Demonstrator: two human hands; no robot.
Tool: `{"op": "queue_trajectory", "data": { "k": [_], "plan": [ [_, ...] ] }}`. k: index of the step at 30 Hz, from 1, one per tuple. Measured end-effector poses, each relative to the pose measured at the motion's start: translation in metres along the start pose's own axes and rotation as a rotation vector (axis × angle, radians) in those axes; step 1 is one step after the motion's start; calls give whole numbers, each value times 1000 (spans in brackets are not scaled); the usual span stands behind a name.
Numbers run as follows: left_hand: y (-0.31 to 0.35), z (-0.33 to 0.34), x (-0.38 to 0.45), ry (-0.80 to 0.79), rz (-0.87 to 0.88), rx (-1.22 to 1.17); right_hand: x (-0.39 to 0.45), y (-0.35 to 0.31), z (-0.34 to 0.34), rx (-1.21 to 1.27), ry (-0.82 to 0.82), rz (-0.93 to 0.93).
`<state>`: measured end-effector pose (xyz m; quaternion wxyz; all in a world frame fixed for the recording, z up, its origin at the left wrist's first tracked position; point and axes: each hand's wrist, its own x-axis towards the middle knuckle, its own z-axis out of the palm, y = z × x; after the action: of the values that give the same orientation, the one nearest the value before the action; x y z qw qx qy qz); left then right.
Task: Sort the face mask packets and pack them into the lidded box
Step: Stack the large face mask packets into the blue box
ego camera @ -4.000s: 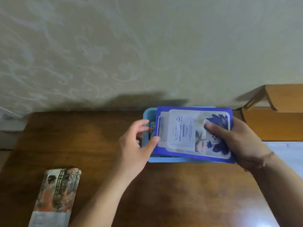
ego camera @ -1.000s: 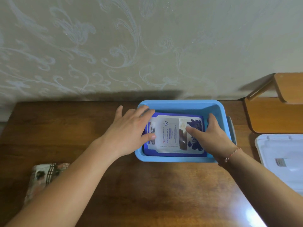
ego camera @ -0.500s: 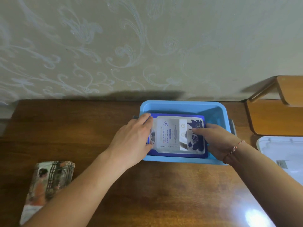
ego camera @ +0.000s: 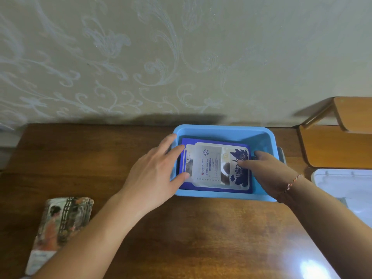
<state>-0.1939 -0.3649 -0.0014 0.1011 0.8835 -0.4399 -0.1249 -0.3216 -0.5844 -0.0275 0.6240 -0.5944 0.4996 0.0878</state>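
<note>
Inside the light blue plastic box (ego camera: 223, 131), at the far middle of the dark wooden surface (ego camera: 181, 234) close to the wall, a stack of face mask packets (ego camera: 215, 164), lying flat: silvery-white on top with a dark blue floral print at the right end, a small blue emblem near the upper edge and columns of small print too fine to read; beneath it a deep blue packet showing as a border along the far, left and near edges. On the stack's left end, the left hand (ego camera: 155, 174), fingers (ego camera: 177, 149) extended over the box's left rim, thumb tip on the top packet's near-left corner, nothing clutched. At the right end, the right hand (ego camera: 267, 172), thumb laid on the floral print and the other fingers reaching down past the packet's right edge inside the box, so seemingly pinching that end, though the hidden fingertips leave it uncertain; a red-and-white braided cord at the wrist. Near the left front of the surface, well apart from the box, a second stack of packets (ego camera: 60, 228) printed with a robed figure in orange and a lattice pattern, faint script on the pale near end, illegible. At the right edge, a white lid (ego camera: 346, 188), and beyond it a light wooden chair (ego camera: 338, 148).
</note>
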Motion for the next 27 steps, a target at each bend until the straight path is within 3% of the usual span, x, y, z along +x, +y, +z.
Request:
{"op": "queue_trajectory", "data": {
  "k": [4, 7, 10, 12, 15, 19, 22, 27],
  "plan": [
    [-35, -1, -26, 192, -84, -126, -29, -3, -8, -138, 23, -156],
    [-82, -2, -65, 279, -321, -143, -72, 9, 0, -354, 237, -517],
    [-136, 1, -122, 324, -577, -163, -123, 27, 46, 13, 337, -864],
    [-168, 7, -162, 331, -755, -215, -134, 40, 91, 73, 247, -923],
    [-200, 16, -206, 330, -955, -313, -123, 58, 168, 259, -89, -668],
    [-224, 30, -224, 241, -1072, -478, -99, 69, 260, 260, -403, -38],
    [-237, 39, -223, 166, -1073, -584, -95, 66, 316, 250, -436, 180],
    [-245, 39, -212, 210, -1092, -729, -89, 58, 373, 127, -386, 256]
  ]
}}
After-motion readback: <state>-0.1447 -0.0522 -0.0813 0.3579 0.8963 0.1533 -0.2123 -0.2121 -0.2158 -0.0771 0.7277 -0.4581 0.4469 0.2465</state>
